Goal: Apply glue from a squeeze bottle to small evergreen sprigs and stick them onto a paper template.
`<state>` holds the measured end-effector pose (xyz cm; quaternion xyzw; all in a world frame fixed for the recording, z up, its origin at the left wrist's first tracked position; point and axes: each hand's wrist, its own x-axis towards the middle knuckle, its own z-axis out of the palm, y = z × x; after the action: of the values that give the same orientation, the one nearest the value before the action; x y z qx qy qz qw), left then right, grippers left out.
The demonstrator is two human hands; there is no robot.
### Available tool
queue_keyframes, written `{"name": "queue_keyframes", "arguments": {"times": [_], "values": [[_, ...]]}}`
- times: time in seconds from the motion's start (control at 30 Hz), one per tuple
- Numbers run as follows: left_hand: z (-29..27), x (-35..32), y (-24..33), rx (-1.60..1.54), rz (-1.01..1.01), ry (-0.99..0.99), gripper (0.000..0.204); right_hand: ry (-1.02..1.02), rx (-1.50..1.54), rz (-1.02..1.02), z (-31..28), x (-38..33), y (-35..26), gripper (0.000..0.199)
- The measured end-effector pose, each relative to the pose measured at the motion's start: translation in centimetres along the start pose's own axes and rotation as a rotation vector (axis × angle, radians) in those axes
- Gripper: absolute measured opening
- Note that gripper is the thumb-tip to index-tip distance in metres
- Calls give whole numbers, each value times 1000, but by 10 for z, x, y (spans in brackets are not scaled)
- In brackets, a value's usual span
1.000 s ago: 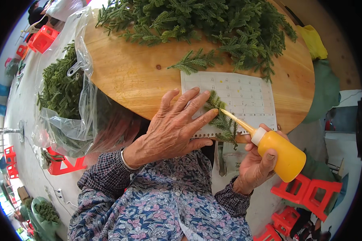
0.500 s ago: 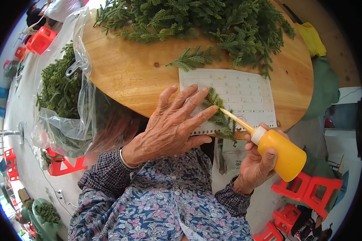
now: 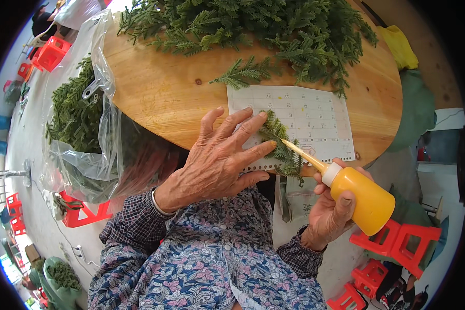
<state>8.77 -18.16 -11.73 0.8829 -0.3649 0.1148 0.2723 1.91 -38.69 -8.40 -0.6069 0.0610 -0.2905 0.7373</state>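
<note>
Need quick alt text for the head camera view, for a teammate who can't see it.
The left hand presses a small green sprig flat on a printed paper sheet on a round wooden table, while the right hand aims a yellow squeeze bottle nozzle at it. More green sprigs are heaped behind.

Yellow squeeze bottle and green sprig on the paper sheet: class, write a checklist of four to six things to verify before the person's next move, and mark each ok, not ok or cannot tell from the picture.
1. Left hand presses the green sprig flat on the paper sheet: ok.
2. Right hand has a full grip on the yellow squeeze bottle: ok.
3. Bottle nozzle points at the sprig, tip on or just over it: ok.
4. Whether anything is coming out of the nozzle: cannot tell.
5. Sheet lies wholly on the round wooden table: not ok, its near edge overhangs the rim.
6. Loose sprig and the green pile lie apart from the sheet's working spot: ok.
</note>
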Motion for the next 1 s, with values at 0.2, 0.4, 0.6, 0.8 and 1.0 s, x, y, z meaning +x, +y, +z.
{"name": "queue_keyframes", "arguments": {"times": [0.2, 0.4, 0.6, 0.8, 1.0], "values": [[3, 1, -1, 20, 29, 48, 46, -5, -13, -13, 2, -1, -4, 54], [6, 0, -2, 22, 29, 59, 46, 9, -51, -46, 5, -2, -10, 58], [5, 1, -1, 12, 28, 73, 46, 48, -55, -103, 4, -7, -16, 63], [6, 1, -1, 10, 30, 77, 47, 43, -117, -137, 6, -10, -10, 64], [4, 1, 0, -4, 0, 34, 50, 5, -147, -151, 12, -10, -7, 61]]}}
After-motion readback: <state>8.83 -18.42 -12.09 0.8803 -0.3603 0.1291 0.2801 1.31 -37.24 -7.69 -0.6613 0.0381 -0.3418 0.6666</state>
